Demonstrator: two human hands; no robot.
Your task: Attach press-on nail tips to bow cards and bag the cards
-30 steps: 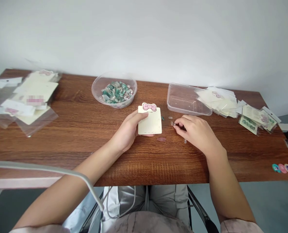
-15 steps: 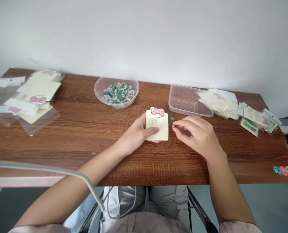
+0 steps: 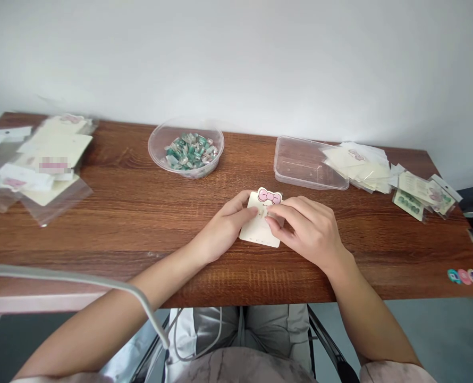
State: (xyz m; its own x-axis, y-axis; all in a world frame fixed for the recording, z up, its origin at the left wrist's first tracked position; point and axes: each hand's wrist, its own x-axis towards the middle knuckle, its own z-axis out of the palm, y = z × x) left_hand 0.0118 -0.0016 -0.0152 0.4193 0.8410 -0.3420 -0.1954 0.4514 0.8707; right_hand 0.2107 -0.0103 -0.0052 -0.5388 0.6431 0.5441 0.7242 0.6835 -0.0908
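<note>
1. Head view, hands: your L hand [image 3: 226, 230] lies over the left side of the card, fingers extended and pressing down. Thumb's hidden, so can't tell if it's a true grip. Your R hand [image 3: 306, 231] comes in from the right, fingers curled, with its fingertips [image 3: 271, 219] bunched on the card's middle. They look like a pinch, but whatever's btwn them is too small to tell.

2. Head view, main item: the cream card [image 3: 254, 231] w/ pink bow top [image 3: 269, 196] sits flat on the table [image 3: 120, 215], center of frame, just above the front edge. Long axis runs roughly away from you, top leaning slightly to frame right. Both hands touch it; R hand is nearer the card's center, L hand nearer its left edge.

3. Head view, upper middle: clear plastic bowl [image 3: 149, 146] of small green-and-clear pieces [image 3: 189, 151], well behind your L hand. Empty-looking clear plastic tub [image 3: 308, 182] sits upper right of center, behind your R hand.

4. Head view, right side: cream cards w/ clear sleeves [image 3: 358, 167] are stacked beside the tub; green-filled packs [image 3: 408, 205] lie further right. Round colored discs [image 3: 467, 276] sit at the lower right table edge.

5. Head view, upper left: loose cards and clear sleeves [image 3: 49, 159], partly blurred. Grey cable [image 3: 81, 277] crosses lower left, over your L forearm.
</note>
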